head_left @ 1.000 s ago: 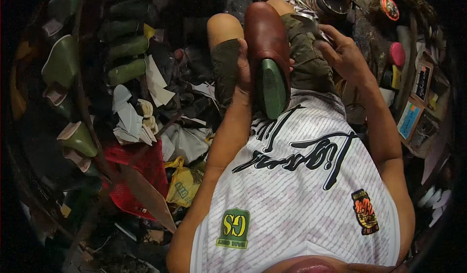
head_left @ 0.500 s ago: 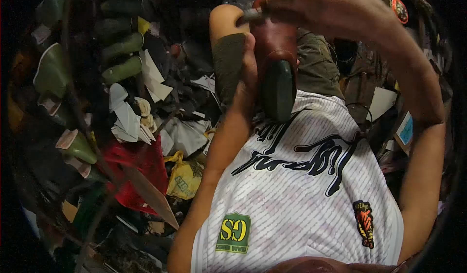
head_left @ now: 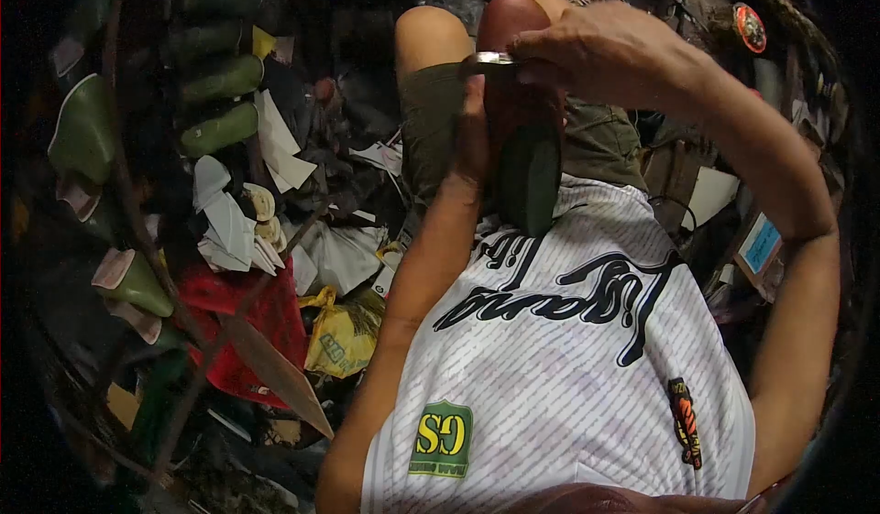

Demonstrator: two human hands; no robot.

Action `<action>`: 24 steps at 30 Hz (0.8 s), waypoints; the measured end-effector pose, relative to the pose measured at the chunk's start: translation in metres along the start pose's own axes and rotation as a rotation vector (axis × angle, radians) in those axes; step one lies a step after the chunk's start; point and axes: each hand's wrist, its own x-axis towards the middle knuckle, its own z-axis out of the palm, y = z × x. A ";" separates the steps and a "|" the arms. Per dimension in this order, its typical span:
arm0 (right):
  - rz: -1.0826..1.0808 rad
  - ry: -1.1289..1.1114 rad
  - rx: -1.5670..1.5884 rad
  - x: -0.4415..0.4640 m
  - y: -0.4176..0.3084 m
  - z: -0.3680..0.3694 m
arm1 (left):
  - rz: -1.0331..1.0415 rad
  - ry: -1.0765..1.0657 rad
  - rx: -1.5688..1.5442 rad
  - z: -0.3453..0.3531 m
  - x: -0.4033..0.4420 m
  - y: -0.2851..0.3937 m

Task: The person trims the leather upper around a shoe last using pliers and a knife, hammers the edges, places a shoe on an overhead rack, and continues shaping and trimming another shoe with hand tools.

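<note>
A reddish-brown leather shoe upper (head_left: 506, 17) on a dark green shoe last (head_left: 529, 170) stands lengthwise between my thighs, toe pointing away from me. My left hand (head_left: 473, 134) grips its left side, thumb up along the edge and the other fingers hidden behind. Over the middle of the upper, my right hand (head_left: 587, 51) is closed, knuckles up, on a short metal tool (head_left: 492, 58) with a shiny edge that lies across the shoe. Its handle is covered by the fingers, so its exact kind cannot be made out.
At left, several green shoe uppers (head_left: 220, 129) lie in a row near white cut pieces (head_left: 225, 212). A red cloth or bag (head_left: 243, 331), a yellow plastic bag (head_left: 344, 335) and a flat wooden strip (head_left: 280, 372) lie below. Another round tin (head_left: 749, 27) sits upper right.
My right hand and the metal tool have moved down toward me from the toe to the middle of the upper, uncovering the toe. The left hand keeps its grip.
</note>
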 end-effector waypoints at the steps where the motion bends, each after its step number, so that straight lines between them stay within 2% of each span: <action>1: -0.023 -0.056 -0.089 0.000 -0.004 -0.017 | 0.031 -0.109 0.040 0.003 -0.003 0.002; 2: -0.050 -0.111 -0.183 0.001 -0.008 -0.035 | 0.035 -0.111 0.041 0.003 0.002 0.002; 4: -0.205 0.387 -0.221 0.005 0.011 -0.018 | -0.076 0.116 -0.022 0.002 0.005 -0.005; 6: -0.264 0.516 -0.297 -0.001 0.017 -0.016 | -0.069 0.113 -0.064 -0.003 0.007 -0.009; 8: 0.110 0.051 0.380 -0.009 0.007 -0.013 | -0.063 0.105 -0.096 -0.001 0.009 -0.004; 9: 0.071 0.006 -0.047 -0.015 0.017 0.010 | -0.054 0.025 -0.145 0.002 0.006 -0.001; 10: 0.079 0.011 -0.044 -0.014 0.012 -0.004 | -0.047 -0.056 -0.193 0.004 0.005 0.001; 12: 0.244 -0.208 -0.041 -0.008 -0.003 -0.046 | -0.082 -0.096 -0.185 0.001 0.008 -0.001; 13: -0.023 0.250 -0.070 -0.014 0.021 -0.011 | -0.082 -0.038 -0.193 0.000 0.007 -0.004; 16: -0.087 0.581 0.383 -0.002 0.022 0.001 | -0.100 0.011 -0.180 -0.004 0.009 -0.006; 18: 0.225 0.038 0.241 -0.018 0.008 -0.005 | -0.116 0.016 -0.159 -0.006 0.011 -0.007; 19: 0.117 0.138 0.187 -0.017 0.011 0.007 | -0.105 0.012 -0.181 -0.003 0.009 -0.007; 20: 0.119 0.141 0.187 -0.023 0.018 0.009 | -0.095 0.010 -0.204 -0.002 0.008 -0.006; 21: 0.153 0.162 0.092 -0.027 0.028 0.008 | -0.089 0.008 -0.201 -0.002 0.010 -0.004; 22: 0.190 0.176 0.007 -0.031 0.027 0.005 | -0.025 0.076 -0.054 0.002 0.008 0.000; 23: 0.195 0.168 0.021 -0.035 0.025 0.008 | 0.028 0.146 0.092 0.006 0.003 0.003; 24: 0.259 0.225 0.133 -0.040 0.027 0.009 | 0.026 0.142 0.092 0.010 0.001 0.009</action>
